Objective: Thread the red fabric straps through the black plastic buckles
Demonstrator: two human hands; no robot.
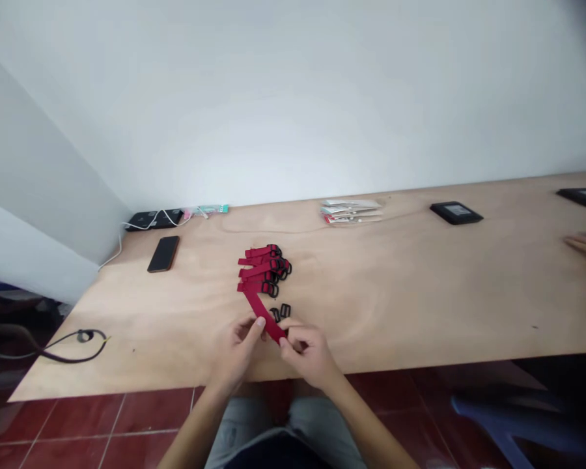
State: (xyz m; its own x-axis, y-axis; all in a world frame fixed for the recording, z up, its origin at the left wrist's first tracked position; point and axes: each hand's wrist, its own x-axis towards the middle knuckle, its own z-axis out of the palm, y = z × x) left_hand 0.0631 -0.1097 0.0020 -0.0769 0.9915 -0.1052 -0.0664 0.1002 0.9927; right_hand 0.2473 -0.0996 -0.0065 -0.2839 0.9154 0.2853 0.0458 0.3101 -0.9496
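We see a red strap (pixel 258 308) slanting across the near part of the counter (pixel 420 293), its far end reaching a pile of buckled straps (pixel 260 270). The left hand (pixel 244 333) pinches it partway along, thumb on top; the right hand (pixel 308 350) pinches its near end. We judge that this two-point grip keeps the band flat and its end steady. Just beyond the right hand lie loose black buckles (pixel 286 311), placed, we suppose, for easy reach. The piled pieces lie roughly parallel, buckles to the right, an arrangement that probably keeps them orderly. Among containers, we note clear packets (pixel 354 212) overlapping near the wall (pixel 293 98); thin items show inside, too small to identify. Farther left, a teal-edged packet (pixel 217 209) lies near black devices (pixel 153 220); its contents we cannot tell.
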